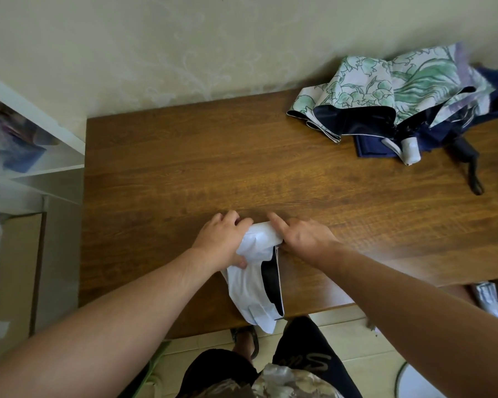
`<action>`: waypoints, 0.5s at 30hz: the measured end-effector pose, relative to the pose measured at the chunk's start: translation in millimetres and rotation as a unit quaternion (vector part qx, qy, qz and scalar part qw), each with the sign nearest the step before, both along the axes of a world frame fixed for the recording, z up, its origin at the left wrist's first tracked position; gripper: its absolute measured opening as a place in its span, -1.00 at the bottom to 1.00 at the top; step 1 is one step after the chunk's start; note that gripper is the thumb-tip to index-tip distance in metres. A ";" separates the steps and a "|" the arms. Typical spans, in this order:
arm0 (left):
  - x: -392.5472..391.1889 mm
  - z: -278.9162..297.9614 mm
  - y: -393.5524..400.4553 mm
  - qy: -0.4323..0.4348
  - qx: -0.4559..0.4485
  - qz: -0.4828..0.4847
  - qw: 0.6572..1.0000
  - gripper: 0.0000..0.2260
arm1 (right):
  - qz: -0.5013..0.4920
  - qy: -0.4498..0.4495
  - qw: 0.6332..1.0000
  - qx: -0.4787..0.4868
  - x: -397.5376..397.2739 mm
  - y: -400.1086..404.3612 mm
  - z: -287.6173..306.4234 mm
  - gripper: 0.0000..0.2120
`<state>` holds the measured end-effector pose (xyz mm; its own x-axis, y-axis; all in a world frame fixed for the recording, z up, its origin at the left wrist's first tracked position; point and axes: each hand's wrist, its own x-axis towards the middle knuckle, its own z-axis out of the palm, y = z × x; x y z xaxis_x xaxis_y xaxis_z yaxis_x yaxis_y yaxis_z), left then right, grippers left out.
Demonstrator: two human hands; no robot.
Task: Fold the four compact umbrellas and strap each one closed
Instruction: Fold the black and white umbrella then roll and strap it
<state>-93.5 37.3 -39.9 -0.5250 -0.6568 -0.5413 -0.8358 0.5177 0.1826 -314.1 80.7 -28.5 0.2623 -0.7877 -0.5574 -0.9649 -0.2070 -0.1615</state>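
Wood-grain counter (184,173) stood against a pale wall, carrying three umbrellas that I could count. Both hands, left hand (223,239) and right hand (305,238), gripped one white umbrella (256,282) at the near edge. One floral umbrella (385,90) lay heaped over one navy umbrella (368,146) far right.

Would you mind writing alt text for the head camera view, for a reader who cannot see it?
Seen from above, a person's left hand and right hand grip a white umbrella with a dark lining at the near edge of a wooden table. At the far right corner lie a floral umbrella and a navy umbrella, both unfolded and loose.
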 end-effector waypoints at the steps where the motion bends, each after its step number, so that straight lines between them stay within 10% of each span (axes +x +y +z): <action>1: 1.2 0.6 0.0 0.003 0.003 -0.001 1.000 -0.09 | 0.020 0.014 1.000 -0.001 1.4 0.0 0.0 -0.45; 15: 0.0 24.1 -6.9 -0.042 0.010 0.001 0.999 -0.83 | 0.094 0.012 0.995 0.006 9.8 -8.5 36.3 -0.69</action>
